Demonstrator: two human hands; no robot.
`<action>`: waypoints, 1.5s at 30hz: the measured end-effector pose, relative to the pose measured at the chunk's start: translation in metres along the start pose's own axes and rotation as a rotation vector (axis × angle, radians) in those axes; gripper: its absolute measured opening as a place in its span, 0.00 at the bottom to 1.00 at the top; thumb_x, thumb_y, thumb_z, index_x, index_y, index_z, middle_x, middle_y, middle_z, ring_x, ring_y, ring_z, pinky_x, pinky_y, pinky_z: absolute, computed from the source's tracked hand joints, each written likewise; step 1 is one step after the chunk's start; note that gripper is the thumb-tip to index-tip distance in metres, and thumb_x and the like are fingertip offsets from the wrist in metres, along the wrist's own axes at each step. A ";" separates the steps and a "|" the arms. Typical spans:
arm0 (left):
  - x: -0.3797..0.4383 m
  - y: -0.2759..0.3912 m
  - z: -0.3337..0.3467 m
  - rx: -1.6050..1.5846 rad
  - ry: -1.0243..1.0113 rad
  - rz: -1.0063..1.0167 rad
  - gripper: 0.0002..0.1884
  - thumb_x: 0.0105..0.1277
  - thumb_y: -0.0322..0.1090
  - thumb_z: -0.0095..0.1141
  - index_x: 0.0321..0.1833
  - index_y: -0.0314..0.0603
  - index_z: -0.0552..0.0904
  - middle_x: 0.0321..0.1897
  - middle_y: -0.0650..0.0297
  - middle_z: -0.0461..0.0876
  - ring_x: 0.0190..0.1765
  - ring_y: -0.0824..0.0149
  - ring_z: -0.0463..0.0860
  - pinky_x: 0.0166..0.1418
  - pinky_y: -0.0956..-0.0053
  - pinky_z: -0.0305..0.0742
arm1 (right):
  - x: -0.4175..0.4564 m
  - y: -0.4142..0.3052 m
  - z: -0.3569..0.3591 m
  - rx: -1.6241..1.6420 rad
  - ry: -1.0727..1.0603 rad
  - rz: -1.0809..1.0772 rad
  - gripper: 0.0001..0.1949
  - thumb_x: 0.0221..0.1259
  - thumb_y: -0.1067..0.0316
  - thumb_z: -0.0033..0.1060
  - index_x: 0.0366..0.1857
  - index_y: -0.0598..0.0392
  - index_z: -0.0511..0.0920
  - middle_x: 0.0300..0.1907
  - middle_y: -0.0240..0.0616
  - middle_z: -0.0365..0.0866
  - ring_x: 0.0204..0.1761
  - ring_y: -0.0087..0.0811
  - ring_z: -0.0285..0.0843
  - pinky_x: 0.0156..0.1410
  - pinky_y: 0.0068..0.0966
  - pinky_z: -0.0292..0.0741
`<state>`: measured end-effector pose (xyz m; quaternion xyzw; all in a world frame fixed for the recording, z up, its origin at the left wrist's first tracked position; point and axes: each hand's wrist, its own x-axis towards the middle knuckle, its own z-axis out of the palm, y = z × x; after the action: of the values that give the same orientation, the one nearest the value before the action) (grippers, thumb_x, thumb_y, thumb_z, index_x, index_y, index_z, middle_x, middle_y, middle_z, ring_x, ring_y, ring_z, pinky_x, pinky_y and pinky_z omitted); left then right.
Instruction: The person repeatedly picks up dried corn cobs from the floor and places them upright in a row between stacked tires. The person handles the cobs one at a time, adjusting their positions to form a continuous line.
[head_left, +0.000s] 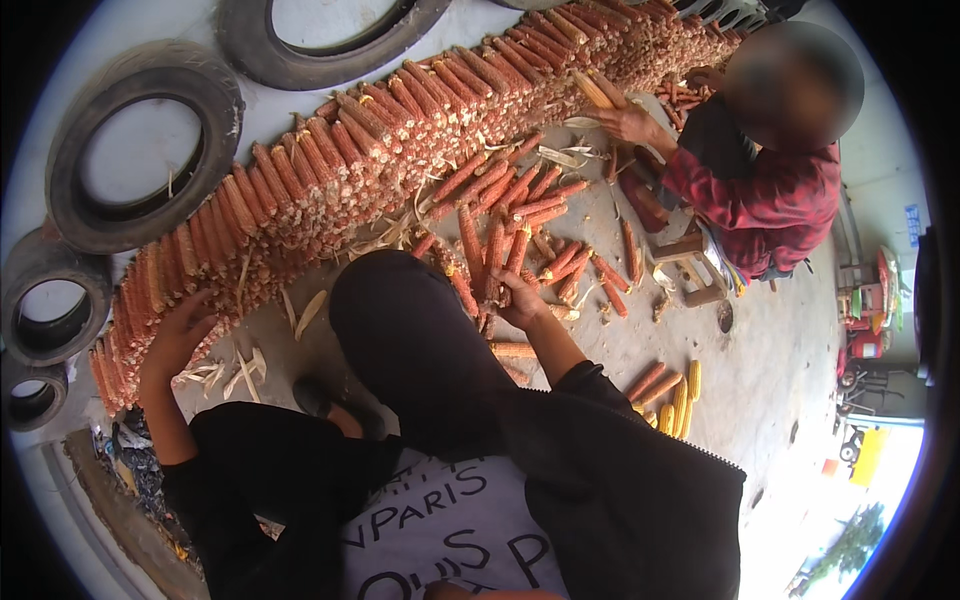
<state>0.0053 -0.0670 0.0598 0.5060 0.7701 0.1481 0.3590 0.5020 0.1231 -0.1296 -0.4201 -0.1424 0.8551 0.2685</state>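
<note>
A long, wall-like stack of reddish shelled corn cobs (420, 94) runs diagonally before me, cob ends facing outward. At its near left end is my left hand (176, 341), fingers apart and nothing visible in it. It is close against the stack's face; whether it touches cannot be told. Beyond my knee, my right hand (523, 301) grips a reddish corn cob (493, 255) among others standing close together, their lower ends partly hidden by my fingers. A loose heap of similar cobs (491, 184) spreads over the concrete floor around that hand.
Old tyres (146, 157) lean along the wall behind the stack. To the right, a co-worker (765, 195) sits on a low wooden stool (694, 270), holding corn cobs (596, 88). Yellow corn ears (681, 409) lie on the floor. Dry husks (307, 315) are scattered near my foot.
</note>
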 end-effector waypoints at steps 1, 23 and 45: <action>0.003 -0.001 0.002 -0.005 0.014 0.029 0.25 0.69 0.36 0.57 0.69 0.44 0.70 0.47 0.55 0.82 0.47 0.64 0.81 0.54 0.70 0.75 | -0.007 -0.007 0.000 -0.130 -0.013 -0.016 0.20 0.61 0.57 0.65 0.52 0.55 0.75 0.43 0.40 0.83 0.48 0.37 0.80 0.54 0.41 0.77; 0.005 0.122 0.054 -0.947 0.347 0.636 0.37 0.68 0.30 0.56 0.77 0.41 0.52 0.68 0.52 0.65 0.68 0.61 0.69 0.70 0.65 0.64 | -0.061 -0.049 0.309 -0.938 -0.757 -0.418 0.28 0.55 0.75 0.68 0.61 0.60 0.69 0.50 0.33 0.79 0.49 0.25 0.77 0.57 0.26 0.74; -0.007 0.094 0.084 -1.457 0.104 0.197 0.15 0.66 0.33 0.55 0.55 0.39 0.75 0.39 0.64 0.79 0.41 0.69 0.77 0.43 0.70 0.73 | -0.055 -0.022 0.292 -0.674 -0.574 -0.061 0.31 0.55 0.66 0.69 0.63 0.59 0.67 0.55 0.39 0.78 0.56 0.32 0.75 0.62 0.32 0.73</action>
<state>0.1296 -0.0429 0.0599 0.1983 0.4433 0.6777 0.5522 0.3049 0.1042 0.0930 -0.2254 -0.4945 0.8344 0.0913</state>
